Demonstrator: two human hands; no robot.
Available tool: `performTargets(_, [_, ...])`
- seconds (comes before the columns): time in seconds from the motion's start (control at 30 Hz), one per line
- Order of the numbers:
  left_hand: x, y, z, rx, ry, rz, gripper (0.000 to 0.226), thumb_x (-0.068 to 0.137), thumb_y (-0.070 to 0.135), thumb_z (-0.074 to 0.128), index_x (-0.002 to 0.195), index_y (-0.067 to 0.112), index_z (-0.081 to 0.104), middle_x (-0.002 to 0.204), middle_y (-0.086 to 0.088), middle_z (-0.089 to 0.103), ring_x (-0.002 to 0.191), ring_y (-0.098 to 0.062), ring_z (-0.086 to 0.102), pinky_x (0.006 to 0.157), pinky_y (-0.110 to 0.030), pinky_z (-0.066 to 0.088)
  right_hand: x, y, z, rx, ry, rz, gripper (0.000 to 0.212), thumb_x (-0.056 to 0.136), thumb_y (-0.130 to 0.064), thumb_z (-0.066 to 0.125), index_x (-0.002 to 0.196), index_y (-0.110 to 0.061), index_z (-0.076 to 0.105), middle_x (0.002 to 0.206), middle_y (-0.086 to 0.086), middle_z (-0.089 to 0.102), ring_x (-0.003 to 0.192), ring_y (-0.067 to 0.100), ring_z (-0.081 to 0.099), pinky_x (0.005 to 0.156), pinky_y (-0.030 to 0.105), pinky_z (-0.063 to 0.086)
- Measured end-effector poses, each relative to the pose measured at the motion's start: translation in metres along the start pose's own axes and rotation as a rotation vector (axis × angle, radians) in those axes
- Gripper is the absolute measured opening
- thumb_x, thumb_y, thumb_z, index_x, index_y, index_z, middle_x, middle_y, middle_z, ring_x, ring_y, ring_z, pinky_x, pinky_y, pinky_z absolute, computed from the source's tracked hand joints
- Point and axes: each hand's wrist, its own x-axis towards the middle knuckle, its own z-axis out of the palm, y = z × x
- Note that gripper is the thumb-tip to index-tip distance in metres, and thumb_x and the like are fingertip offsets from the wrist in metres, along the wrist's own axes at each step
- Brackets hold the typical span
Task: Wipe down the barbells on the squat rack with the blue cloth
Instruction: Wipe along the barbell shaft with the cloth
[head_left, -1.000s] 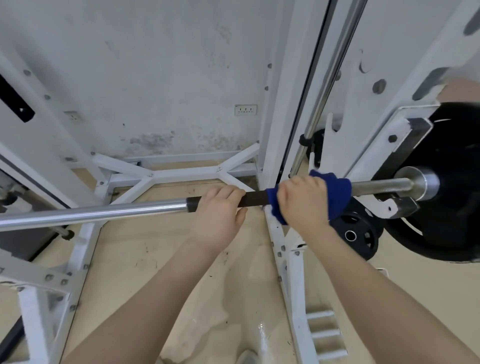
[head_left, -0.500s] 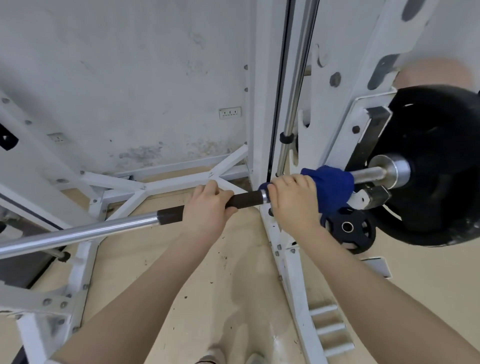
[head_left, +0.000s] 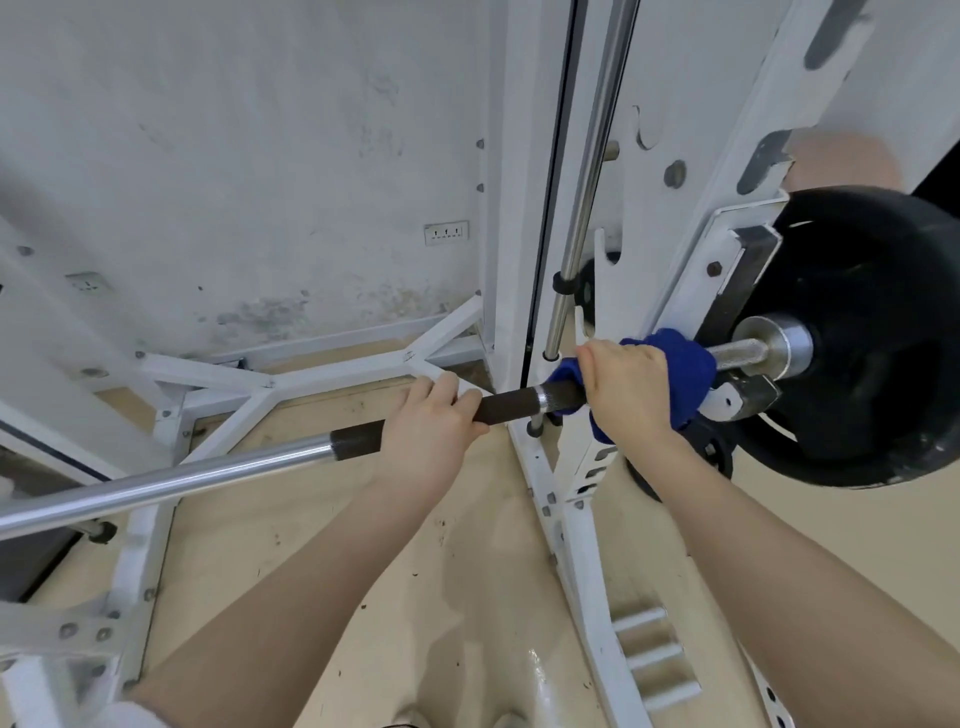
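A steel barbell (head_left: 171, 480) with a dark knurled grip section runs from the lower left up to the right, where it sits in the white squat rack (head_left: 524, 208). My left hand (head_left: 428, 431) grips the dark section of the bar. My right hand (head_left: 626, 387) holds the blue cloth (head_left: 693, 371) wrapped round the bar, just inside the rack's hook. Past the cloth, the bar's bare end and collar meet a large black weight plate (head_left: 872, 338).
A chrome guide rod (head_left: 587, 182) runs up the rack upright. Smaller black plates (head_left: 711, 452) hang low behind my right wrist. White storage pegs (head_left: 649, 654) stick out near the floor. The rack's base braces (head_left: 311, 379) cross the beige floor by the wall.
My right hand has slid the cloth rightward along the bar toward the plate, exposing more dark grip between my hands. My left hand keeps its hold.
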Motion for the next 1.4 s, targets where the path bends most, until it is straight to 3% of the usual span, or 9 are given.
performTargets(0.17, [-0.015,-0.027,-0.022,-0.311,0.073,-0.123,0.036,0.087,0.014,0.053,0.123,0.015,0.055,0.103,-0.001,0.069,0.131,-0.025,0.035,0.098,-0.039,0.035,-0.005,-0.077,-0.012,0.077,-0.074,-0.145,0.015,0.09,-0.022,0.056,0.103,-0.015,0.051,0.098,0.003,0.06,0.077,0.02,0.055,0.075,0.031,0.04])
performTargets(0.43, [-0.04,-0.099,-0.038,-0.368,0.242,-0.22,0.042,0.08,0.011,0.035,0.111,0.001,0.06,0.111,-0.012,0.065,0.118,-0.035,0.047,0.098,-0.036,0.035,-0.025,-0.217,0.008,0.202,0.029,-0.338,0.012,0.084,-0.013,0.046,0.083,-0.012,0.058,0.074,0.001,0.062,0.065,0.021,0.061,0.065,0.032,0.04])
performTargets(0.57, [-0.049,-0.114,-0.035,-0.379,0.239,-0.222,0.043,0.08,0.006,0.034,0.113,0.002,0.06,0.111,-0.013,0.064,0.115,-0.034,0.047,0.097,-0.036,0.037,-0.02,-0.206,0.014,0.245,0.189,-0.484,0.038,0.086,-0.038,0.036,0.067,-0.012,0.055,0.057,0.002,0.056,0.046,0.02,0.052,0.053,0.028,0.04])
performTargets(0.63, [-0.053,-0.117,-0.033,-0.39,0.214,-0.207,0.037,0.085,0.005,0.037,0.115,0.002,0.059,0.115,-0.012,0.063,0.115,-0.033,0.047,0.098,-0.035,0.037,-0.019,-0.185,0.008,0.116,0.09,-0.5,0.038,0.092,-0.039,0.036,0.074,-0.012,0.056,0.064,0.001,0.058,0.054,0.019,0.056,0.056,0.028,0.04])
performTargets(0.8, [-0.063,-0.126,-0.032,-0.41,0.2,-0.179,0.032,0.092,0.002,0.041,0.12,0.005,0.056,0.122,-0.006,0.059,0.12,-0.025,0.043,0.101,-0.027,0.031,-0.015,-0.138,-0.007,-0.075,0.011,-0.168,0.032,0.096,-0.033,0.021,0.087,-0.019,0.047,0.078,-0.004,0.054,0.064,0.016,0.046,0.068,0.028,0.032])
performTargets(0.93, [-0.066,-0.133,-0.029,-0.413,0.183,-0.172,0.032,0.091,0.0,0.04,0.117,0.003,0.057,0.121,-0.009,0.06,0.118,-0.027,0.044,0.099,-0.025,0.03,-0.023,-0.189,0.01,0.016,0.233,-0.221,0.028,0.086,-0.03,0.056,0.063,-0.015,0.055,0.052,-0.001,0.051,0.041,0.021,0.048,0.054,0.028,0.039])
performTargets(1.07, [-0.063,-0.129,-0.029,-0.442,0.183,-0.157,0.034,0.089,0.0,0.036,0.114,0.002,0.058,0.117,-0.012,0.061,0.116,-0.031,0.047,0.096,-0.029,0.033,-0.029,-0.215,0.02,0.152,0.264,-0.286,0.039,0.088,-0.039,0.034,0.064,-0.014,0.051,0.052,-0.002,0.054,0.044,0.02,0.051,0.053,0.027,0.041])
performTargets(1.27, [-0.045,-0.098,-0.03,-0.469,0.141,-0.163,0.035,0.091,0.002,0.039,0.122,0.008,0.055,0.124,-0.008,0.057,0.12,-0.025,0.043,0.098,-0.028,0.032,-0.014,-0.112,-0.003,-0.098,-0.058,-0.153,0.018,0.095,-0.029,0.042,0.082,-0.018,0.048,0.074,-0.001,0.052,0.065,0.018,0.052,0.067,0.03,0.039])
performTargets(1.4, [-0.037,-0.078,-0.027,-0.487,0.141,-0.132,0.033,0.091,0.003,0.039,0.12,0.008,0.055,0.121,-0.009,0.058,0.117,-0.026,0.044,0.095,-0.031,0.035,-0.011,-0.079,-0.001,-0.325,-0.01,0.055,0.011,0.079,-0.022,0.064,0.084,-0.018,0.055,0.07,0.0,0.053,0.057,0.017,0.047,0.065,0.032,0.04])
